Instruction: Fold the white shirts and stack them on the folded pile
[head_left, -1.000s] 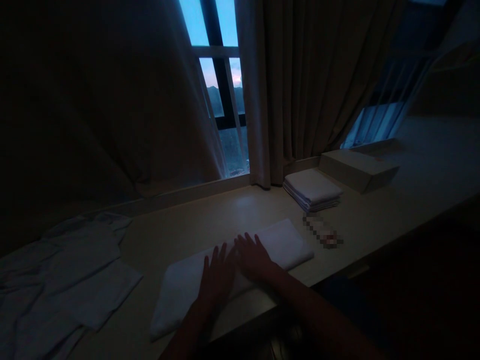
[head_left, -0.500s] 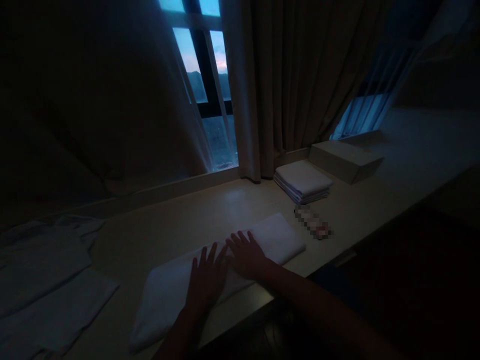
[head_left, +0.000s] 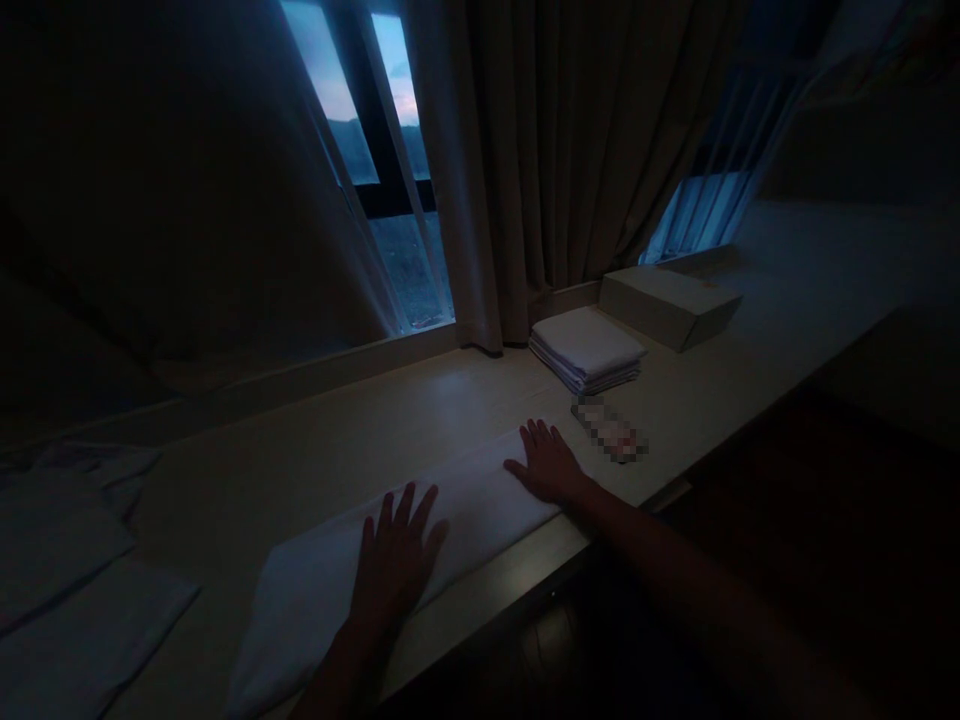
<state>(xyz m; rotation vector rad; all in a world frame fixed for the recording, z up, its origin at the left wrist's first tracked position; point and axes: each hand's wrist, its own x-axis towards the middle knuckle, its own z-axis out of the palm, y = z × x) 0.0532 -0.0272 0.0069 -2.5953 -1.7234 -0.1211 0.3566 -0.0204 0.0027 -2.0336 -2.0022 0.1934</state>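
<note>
A long folded white cloth (head_left: pixel 472 505) lies flat along the front of the pale counter (head_left: pixel 420 410). My left hand (head_left: pixel 397 555) rests palm down on its middle-left part, fingers spread. Farther right, my right hand (head_left: pixel 549 465) lies flat on the cloth's right end, its fingers apart and the thumb pointing left. Neither hand grips anything. Just beyond my right hand is a small blurred-out item (head_left: pixel 609 428). A neat stack of folded white cloths (head_left: pixel 589 345) sits behind that item.
A pale box (head_left: pixel 667 305) stands behind the stack, by the curtain (head_left: pixel 517 180). Loose white cloths (head_left: pixel 97 610) are spread at the left. The counter's front edge drops off to a dark floor. A window (head_left: pixel 390 170) is behind the counter, and the room is dim.
My right hand has slid right along the cloth, away from my left hand, to its right end. My left hand stays on the cloth, fingers spread. The view has shifted slightly.
</note>
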